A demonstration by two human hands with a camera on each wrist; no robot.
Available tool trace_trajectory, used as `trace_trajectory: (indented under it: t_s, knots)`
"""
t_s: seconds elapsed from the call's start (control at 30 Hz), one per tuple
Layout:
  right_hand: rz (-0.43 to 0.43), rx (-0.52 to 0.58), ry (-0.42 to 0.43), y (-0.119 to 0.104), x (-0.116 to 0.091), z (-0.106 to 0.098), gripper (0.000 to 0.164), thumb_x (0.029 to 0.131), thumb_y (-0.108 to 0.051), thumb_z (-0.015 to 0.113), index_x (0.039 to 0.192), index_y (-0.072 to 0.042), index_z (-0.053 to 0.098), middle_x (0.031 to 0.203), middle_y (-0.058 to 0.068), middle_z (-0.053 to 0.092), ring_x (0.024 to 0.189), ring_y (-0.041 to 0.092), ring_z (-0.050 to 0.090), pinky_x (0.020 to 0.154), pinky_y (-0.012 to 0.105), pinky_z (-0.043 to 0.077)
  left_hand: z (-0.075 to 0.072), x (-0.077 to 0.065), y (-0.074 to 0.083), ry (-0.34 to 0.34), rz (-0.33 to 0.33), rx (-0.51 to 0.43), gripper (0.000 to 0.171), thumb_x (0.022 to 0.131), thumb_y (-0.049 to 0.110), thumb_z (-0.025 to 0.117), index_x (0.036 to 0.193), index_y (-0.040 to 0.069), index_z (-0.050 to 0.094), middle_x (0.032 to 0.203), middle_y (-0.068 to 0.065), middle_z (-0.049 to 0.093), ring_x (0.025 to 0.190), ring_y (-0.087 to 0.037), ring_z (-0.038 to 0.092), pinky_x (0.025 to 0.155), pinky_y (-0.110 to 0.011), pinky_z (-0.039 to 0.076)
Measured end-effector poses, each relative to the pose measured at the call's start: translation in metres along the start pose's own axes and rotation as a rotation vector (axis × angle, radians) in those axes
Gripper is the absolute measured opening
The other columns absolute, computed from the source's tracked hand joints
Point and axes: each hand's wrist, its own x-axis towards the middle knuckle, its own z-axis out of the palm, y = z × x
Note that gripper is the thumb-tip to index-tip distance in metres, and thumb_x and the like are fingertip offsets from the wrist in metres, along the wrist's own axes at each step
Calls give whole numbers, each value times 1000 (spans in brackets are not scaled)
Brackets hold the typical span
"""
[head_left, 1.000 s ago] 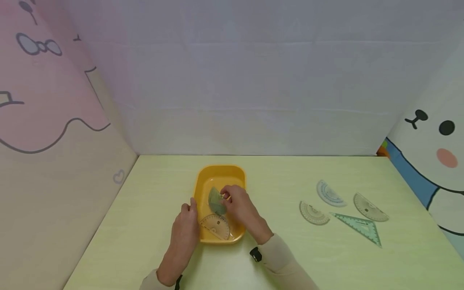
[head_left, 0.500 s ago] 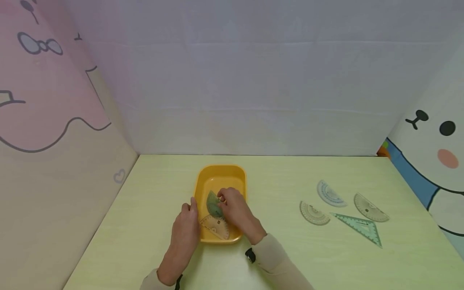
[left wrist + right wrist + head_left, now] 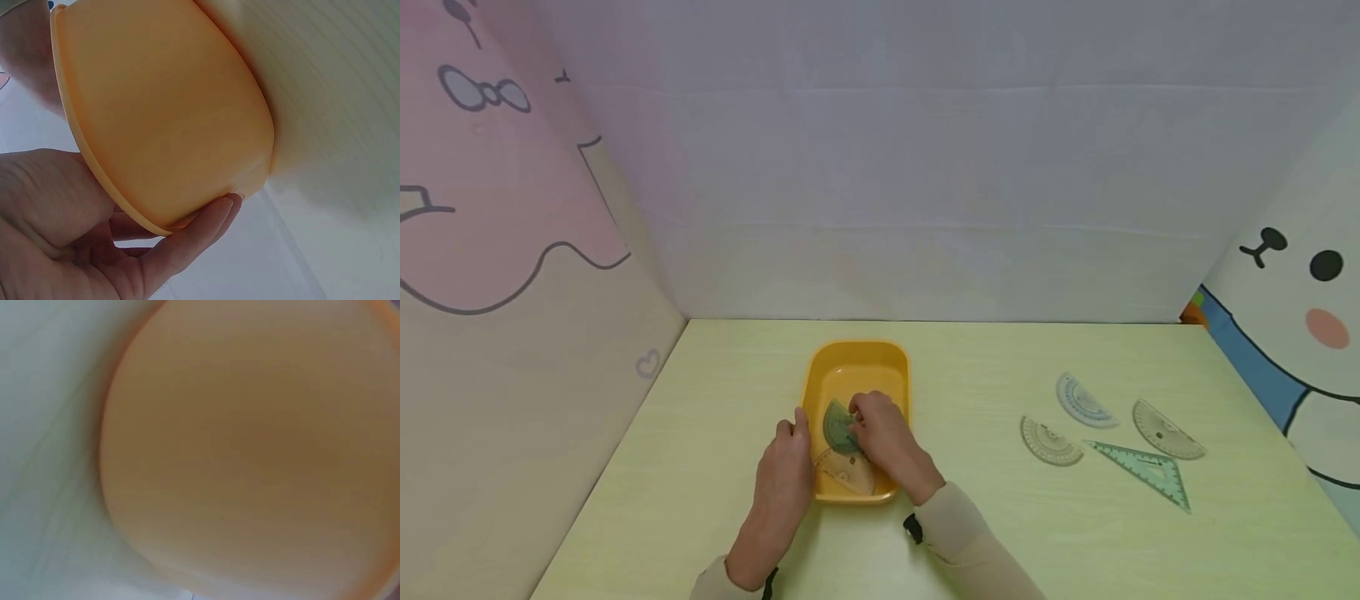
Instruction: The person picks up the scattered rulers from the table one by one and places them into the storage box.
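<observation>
In the head view, a yellow plastic tray (image 3: 859,363) stands on the table. My left hand (image 3: 785,473) grips its left rim, and the left wrist view shows the fingers of that hand (image 3: 69,225) curled over the tray edge (image 3: 162,119). Inside the tray, my right hand (image 3: 886,437) pinches a green translucent protractor (image 3: 837,430) by its right side. A clear protractor (image 3: 847,475) lies below it at the near end, partly overlapped. The right wrist view holds mostly the tray's outer wall (image 3: 250,444); the right hand does not show there.
Right of the tray, three protractors lie apart on the table: a clear one (image 3: 1049,442), a bluish one (image 3: 1084,402) and a greyish one (image 3: 1167,431). A green set square (image 3: 1146,471) lies just in front of them. A pale wall (image 3: 925,208) stands behind the table.
The right hand has moved slightly left and toward the near end with the green protractor, which now overlaps the clear one more. The left hand has stayed on the rim.
</observation>
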Motion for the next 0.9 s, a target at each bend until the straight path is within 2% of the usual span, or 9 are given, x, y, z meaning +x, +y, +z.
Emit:
trace_trajectory:
  t_s: [0.2, 0.43, 0.73, 0.9]
  knots:
    - [-1, -73, 15, -1, 0, 3, 14, 88, 2, 77, 99, 6, 69, 91, 14, 67, 85, 28, 64, 78, 37, 56, 1, -1, 0, 3, -1, 3, 41, 88, -17, 66, 127, -17, 54, 89, -23, 55, 59, -33, 58, 57, -45, 56]
    - [-41, -127, 62, 0, -1, 4, 9, 87, 5, 75, 94, 6, 69, 87, 15, 67, 81, 28, 65, 75, 37, 57, -2, 0, 1, -28, -15, -8, 44, 87, -16, 69, 128, -17, 53, 91, -24, 55, 62, -32, 60, 59, -44, 57]
    - [-31, -112, 47, -1, -1, 3, 8, 88, 8, 71, 96, 7, 70, 90, 16, 69, 83, 27, 66, 75, 36, 58, -2, 0, 1, -32, -14, -6, 42, 88, -15, 68, 127, -17, 53, 90, -24, 56, 62, -32, 60, 59, -44, 57]
    - [-21, -86, 23, -2, -2, 1, 9, 91, 3, 72, 99, 6, 71, 91, 14, 68, 81, 24, 64, 75, 34, 57, -1, 1, 1, -37, -17, 1, 42, 89, -15, 68, 128, -18, 53, 91, -25, 56, 63, -33, 61, 60, -44, 58]
